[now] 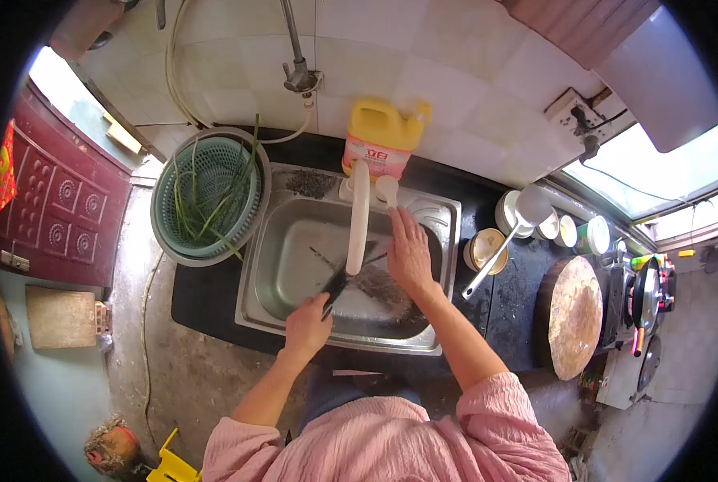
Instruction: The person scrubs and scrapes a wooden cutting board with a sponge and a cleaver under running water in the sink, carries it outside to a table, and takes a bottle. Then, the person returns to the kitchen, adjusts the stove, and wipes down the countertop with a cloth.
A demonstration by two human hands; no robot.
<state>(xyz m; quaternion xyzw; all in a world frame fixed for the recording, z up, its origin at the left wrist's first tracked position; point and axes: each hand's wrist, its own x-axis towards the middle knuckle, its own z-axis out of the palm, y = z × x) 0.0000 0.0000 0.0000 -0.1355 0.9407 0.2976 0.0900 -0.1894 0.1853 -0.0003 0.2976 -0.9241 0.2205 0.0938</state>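
Observation:
My left hand (307, 328) is wrapped round a dark, long object (336, 291), which looks like a knife, over the near part of the steel sink (263, 241). Across the basin, my right hand (409, 251) has its fingers stretched out, their tips at the white tap lever (388, 191). The pale tap spout (359, 217) arches over the basin between my hands and hides part of the dark object. Brownish residue (387, 291) and some water lie in the basin.
Green strands lie in a green colander (208, 169) inside a metal basin left of the sink. Behind the tap stands a yellow jug (379, 132). Rightward are a ladle (495, 261), bowls (510, 213), a round chopping board (576, 317) and a pan (646, 293).

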